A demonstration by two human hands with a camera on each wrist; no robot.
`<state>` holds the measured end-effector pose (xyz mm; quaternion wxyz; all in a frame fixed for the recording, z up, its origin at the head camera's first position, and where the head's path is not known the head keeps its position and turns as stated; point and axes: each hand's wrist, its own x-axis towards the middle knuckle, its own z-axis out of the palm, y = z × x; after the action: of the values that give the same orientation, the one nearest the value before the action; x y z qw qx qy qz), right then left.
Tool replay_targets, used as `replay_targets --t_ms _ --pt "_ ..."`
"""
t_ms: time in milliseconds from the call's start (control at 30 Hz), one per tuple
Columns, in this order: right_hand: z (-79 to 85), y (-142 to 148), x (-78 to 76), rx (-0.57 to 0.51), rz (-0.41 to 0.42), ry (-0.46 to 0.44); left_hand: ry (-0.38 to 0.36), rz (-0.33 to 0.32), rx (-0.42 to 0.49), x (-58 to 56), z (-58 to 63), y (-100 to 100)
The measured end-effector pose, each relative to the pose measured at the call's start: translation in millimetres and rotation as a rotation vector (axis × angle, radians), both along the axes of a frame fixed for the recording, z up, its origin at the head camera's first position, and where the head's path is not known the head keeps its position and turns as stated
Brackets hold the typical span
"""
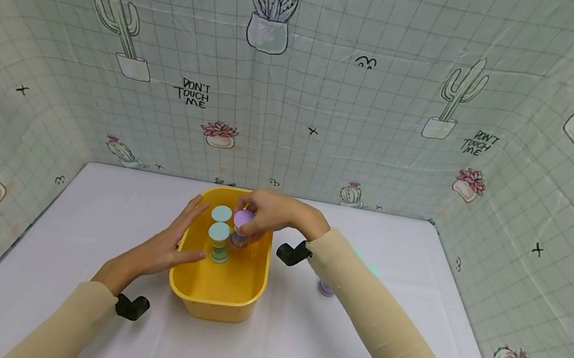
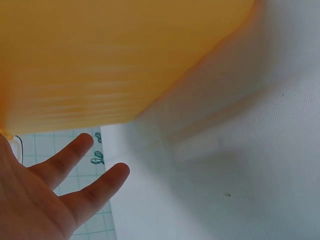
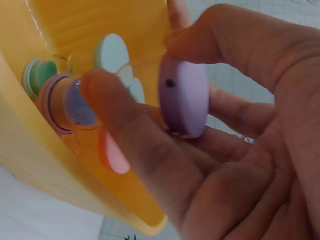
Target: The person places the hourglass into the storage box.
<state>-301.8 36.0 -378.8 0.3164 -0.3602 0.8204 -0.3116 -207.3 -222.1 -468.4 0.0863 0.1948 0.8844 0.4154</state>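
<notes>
Inside a yellow bin [image 1: 212,311], my right hand [image 1: 277,212] grips a purple-capped sand timer [image 1: 244,218]. The right wrist view shows thumb and fingers around its purple cap [image 3: 192,100], with bluish-purple sand at its far end. Two more sand timers with pale teal caps, a near one [image 1: 219,232] with green sand and a farther one [image 1: 221,213], stand upright just left of it. A pinkish-red piece [image 3: 116,154] shows deeper in the bin. My left hand [image 1: 165,252] is spread at the bin's left rim, thumb over the edge; its fingers [image 2: 102,192] are straight and hold nothing.
The bin stands on a white table [image 1: 293,345]. Right of it, a purple-ended piece [image 1: 325,289] and a teal piece [image 1: 373,270] are partly hidden by my right forearm. A patterned cloth [image 1: 303,80] hangs behind and at both sides.
</notes>
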Motion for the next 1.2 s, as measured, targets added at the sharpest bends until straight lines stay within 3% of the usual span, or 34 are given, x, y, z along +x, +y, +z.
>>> replay_targets --t_ms 233,467,567,1200 --pt "-6.9 -5.6 -0.4 0.075 0.026 -0.03 0.0 0.001 -0.001 -0.5 1.1 1.2" --pt "-11.5 -16.9 2.0 0.201 0.051 0.115 0.003 0.004 0.0 -0.9 0.4 1.2" --pt "-14.4 -20.4 4.1 0.247 0.034 0.128 0.007 0.002 0.003 -1.0 -0.1 0.9" --pt "-22.0 -29.1 8.7 0.348 -0.027 0.161 0.027 -0.013 0.028 -1.0 -4.1 -0.7"
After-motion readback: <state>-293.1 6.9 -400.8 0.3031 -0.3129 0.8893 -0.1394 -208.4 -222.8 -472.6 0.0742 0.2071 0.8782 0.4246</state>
